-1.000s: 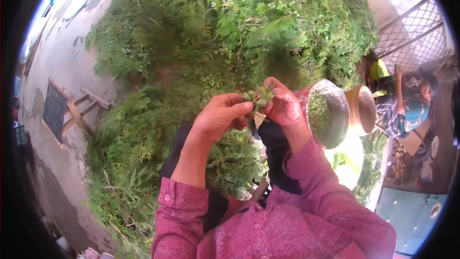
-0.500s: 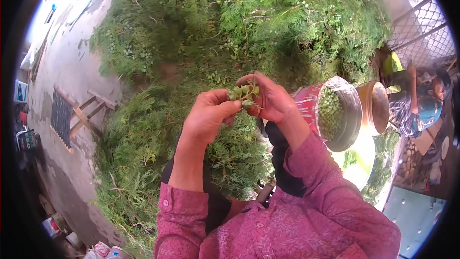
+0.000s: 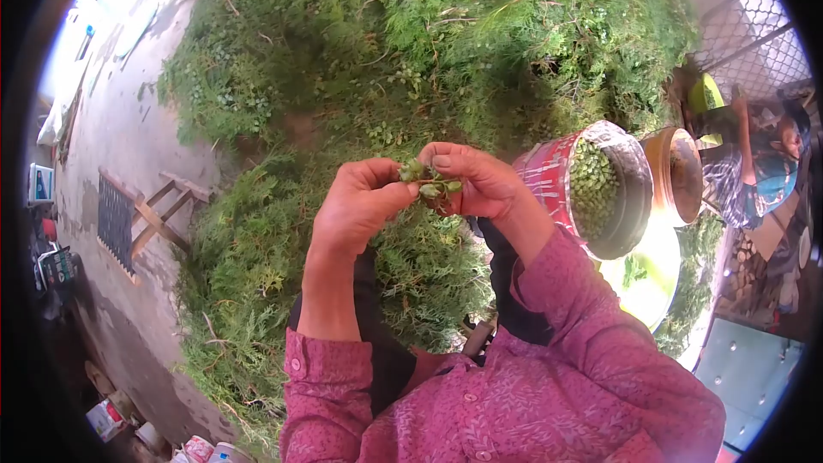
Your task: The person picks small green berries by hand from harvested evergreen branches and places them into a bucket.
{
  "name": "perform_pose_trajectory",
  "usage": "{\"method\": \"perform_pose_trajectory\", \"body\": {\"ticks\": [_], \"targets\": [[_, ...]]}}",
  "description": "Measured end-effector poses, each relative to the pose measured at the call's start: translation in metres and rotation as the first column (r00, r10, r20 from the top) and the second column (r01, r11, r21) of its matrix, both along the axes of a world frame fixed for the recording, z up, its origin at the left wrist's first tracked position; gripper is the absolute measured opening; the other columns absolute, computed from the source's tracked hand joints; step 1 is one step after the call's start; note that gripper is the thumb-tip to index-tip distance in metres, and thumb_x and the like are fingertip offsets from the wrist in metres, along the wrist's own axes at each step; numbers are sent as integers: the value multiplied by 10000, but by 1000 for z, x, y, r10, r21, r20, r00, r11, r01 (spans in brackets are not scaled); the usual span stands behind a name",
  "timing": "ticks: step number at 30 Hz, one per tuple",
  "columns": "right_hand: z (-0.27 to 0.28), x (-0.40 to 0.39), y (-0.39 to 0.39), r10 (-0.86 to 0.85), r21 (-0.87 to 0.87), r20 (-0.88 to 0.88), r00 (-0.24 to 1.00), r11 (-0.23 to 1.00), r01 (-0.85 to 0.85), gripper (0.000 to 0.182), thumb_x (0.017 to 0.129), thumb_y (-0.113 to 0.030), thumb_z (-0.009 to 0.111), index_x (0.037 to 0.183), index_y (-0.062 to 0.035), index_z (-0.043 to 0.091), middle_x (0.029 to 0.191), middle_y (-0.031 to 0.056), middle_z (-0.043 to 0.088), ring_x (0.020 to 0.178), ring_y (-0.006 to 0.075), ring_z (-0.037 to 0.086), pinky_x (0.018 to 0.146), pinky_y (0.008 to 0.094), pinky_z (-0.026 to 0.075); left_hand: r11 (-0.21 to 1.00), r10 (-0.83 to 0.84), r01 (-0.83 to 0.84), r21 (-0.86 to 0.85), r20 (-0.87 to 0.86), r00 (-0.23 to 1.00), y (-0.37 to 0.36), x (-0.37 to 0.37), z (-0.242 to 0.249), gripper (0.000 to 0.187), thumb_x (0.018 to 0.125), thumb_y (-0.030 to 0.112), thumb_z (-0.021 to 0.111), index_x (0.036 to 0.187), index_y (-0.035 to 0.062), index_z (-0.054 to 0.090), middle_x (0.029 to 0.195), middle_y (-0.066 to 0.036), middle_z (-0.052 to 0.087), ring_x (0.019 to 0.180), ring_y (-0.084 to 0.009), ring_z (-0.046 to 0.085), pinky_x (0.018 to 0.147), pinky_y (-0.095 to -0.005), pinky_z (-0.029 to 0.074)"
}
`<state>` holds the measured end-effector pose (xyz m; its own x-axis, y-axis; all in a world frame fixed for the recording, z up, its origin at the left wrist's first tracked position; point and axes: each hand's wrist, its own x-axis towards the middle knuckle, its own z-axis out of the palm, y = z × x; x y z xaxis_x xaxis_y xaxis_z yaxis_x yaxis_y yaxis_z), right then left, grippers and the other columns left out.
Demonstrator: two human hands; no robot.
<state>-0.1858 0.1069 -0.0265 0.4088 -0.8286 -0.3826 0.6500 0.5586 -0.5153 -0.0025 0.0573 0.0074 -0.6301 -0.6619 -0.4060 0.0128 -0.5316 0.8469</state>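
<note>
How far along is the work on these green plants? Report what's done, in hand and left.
Seemingly partway. Done: small round green pieces lie in the round red-and-white bucket. In hand: the left hand and right hand pinch a small green sprig. Left, probably: the big heap of feathery green branches, with pale berry-like bits showing; how much, I can't tell.

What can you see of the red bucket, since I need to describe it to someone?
The red bucket stands to the person's right, past the right hand. Its outer wall carries white markings; the inside looks smooth and grey, perhaps plastic. The open mouth shows small green pieces heaped inside, with some inner wall bare. A brownish-orange bucket is close beside it; whether they touch is unclear. No handle shows.
</note>
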Motion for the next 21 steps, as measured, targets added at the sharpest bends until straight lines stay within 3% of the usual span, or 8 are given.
{"method": "perform_pose_trajectory", "body": {"ticks": [5,14,16,21], "targets": [[7,1,-3,17,4,62,998,1000,-18,145,777,-144,627,888,-95,548,800,8,589,657,114,574,487,237,467,998,-6,9,-60,57,998,-3,6,-1,85,733,69,618,779,-2,619,659,42,545,550,-8,427,461,-173,297],[4,3,-9,58,-106,104,993,993,-47,110,734,-59,627,819,-76,559,802,11,583,723,108,567,598,258,484,1000,8,-7,-29,24,1000,-3,14,5,72,731,66,626,758,0,614,637,28,548,533,-19,437,466,-178,326],[5,5,-9,-109,-29,65,992,993,111,140,716,-30,627,822,-47,538,814,78,580,675,151,586,576,244,514,1000,21,-20,-21,14,1000,-3,14,4,71,731,67,628,753,1,613,635,21,552,527,-26,443,465,-181,331],[3,2,-9,-111,-13,52,992,994,111,128,724,-11,612,816,-57,536,839,67,575,756,157,590,655,278,528,997,72,-72,-3,4,997,-2,13,5,73,735,68,628,745,-1,608,626,7,554,515,-41,455,465,-188,346]]}}
